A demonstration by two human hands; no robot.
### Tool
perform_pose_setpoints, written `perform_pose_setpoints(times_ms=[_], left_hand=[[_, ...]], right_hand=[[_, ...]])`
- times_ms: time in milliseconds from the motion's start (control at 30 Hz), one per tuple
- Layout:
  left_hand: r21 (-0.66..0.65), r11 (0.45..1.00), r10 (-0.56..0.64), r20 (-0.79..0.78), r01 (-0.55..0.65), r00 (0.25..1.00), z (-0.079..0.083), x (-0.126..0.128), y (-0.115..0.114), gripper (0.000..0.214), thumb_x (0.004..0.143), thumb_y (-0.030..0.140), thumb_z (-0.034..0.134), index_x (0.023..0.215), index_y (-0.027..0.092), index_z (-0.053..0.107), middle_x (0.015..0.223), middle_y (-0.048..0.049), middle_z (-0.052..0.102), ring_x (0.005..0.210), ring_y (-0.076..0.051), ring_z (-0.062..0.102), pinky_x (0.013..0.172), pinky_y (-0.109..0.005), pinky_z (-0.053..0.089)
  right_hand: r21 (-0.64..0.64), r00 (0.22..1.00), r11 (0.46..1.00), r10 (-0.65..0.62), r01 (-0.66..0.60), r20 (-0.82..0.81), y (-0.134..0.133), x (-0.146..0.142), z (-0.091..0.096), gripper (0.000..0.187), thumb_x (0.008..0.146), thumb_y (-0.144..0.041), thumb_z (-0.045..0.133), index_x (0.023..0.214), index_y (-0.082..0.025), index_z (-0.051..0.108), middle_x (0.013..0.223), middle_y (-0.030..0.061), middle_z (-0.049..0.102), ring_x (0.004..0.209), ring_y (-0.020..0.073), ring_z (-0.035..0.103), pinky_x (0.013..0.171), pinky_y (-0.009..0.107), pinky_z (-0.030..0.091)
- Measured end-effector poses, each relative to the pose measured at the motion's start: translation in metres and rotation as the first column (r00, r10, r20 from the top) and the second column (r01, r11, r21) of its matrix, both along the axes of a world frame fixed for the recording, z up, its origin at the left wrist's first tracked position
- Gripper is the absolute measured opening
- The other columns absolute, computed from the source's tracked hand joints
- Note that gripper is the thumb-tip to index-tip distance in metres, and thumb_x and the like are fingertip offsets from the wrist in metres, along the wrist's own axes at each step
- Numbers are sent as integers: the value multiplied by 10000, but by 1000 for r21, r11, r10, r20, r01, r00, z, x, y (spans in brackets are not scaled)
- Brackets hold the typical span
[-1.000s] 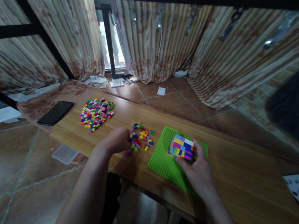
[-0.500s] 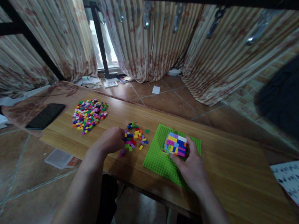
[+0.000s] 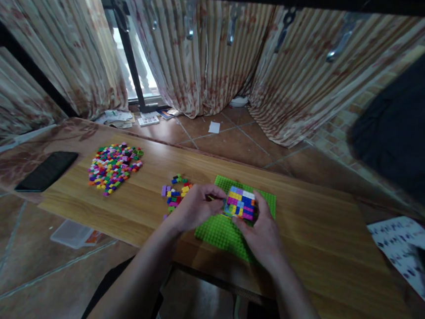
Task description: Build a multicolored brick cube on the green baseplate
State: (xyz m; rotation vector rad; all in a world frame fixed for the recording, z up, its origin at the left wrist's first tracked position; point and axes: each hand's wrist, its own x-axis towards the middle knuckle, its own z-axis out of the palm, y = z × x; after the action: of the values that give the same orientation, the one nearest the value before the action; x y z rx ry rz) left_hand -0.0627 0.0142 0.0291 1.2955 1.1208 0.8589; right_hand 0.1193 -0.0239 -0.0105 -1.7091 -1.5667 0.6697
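A block built of many-coloured toy bricks [image 3: 240,202] sits over the green baseplate [image 3: 224,237]. My right hand [image 3: 262,226] grips that block from its right side, thumb at the near edge and fingers at the far right corner. At the block's left side is my left hand [image 3: 203,206], thumb and fingers pinched together. Whatever lies between those fingertips is too small to make out. Partly behind the left hand lies a small group of loose bricks [image 3: 174,194] on the wooden table.
A larger heap of loose bricks [image 3: 115,166] is on the left of the wooden table [image 3: 317,238]. Beyond it rests a black phone-like slab [image 3: 47,171]. A printed sheet [image 3: 405,256] lies at the right. Below the table's left edge is a clear plastic box [image 3: 70,234].
My left hand has moved right, from the small group of loose bricks to the left side of the brick block. My right hand keeps its grip. The view has shifted slightly.
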Motion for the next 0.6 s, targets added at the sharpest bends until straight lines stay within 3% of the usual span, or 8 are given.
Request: perform_pose_setpoints(times_ms=[133,467,600], left_hand=[[7,1000,4,-71,-4,997,-4,10,0,149,679,125,590,780,143,697,574,23,602,512,-89,500,516,-198,384],[42,999,36,-271,-25,962,5,11,-2,127,677,119,575,725,137,691,571,31,582,519,-88,468,490,-198,319],[41,998,61,-250,-53,966,5,14,-3,81,685,153,614,707,137,690,573,24,599,517,-88,479,496,-199,331]], right_hand=[[1,1000,1000,-2,2,2,-1,-1,1,769,754,-405,643,1442,-192,372,1359,171,555,1215,320,562,1017,529,432],[-24,1000,1000,0,1,11,0,-2,5,780,748,-370,633,1447,-158,359,1378,184,539,1243,319,546,1030,525,430],[6,1000,1000,2,-2,-7,-1,-2,3,765,752,-362,642,1445,-193,366,1374,170,545,1241,317,549,1019,523,440]])
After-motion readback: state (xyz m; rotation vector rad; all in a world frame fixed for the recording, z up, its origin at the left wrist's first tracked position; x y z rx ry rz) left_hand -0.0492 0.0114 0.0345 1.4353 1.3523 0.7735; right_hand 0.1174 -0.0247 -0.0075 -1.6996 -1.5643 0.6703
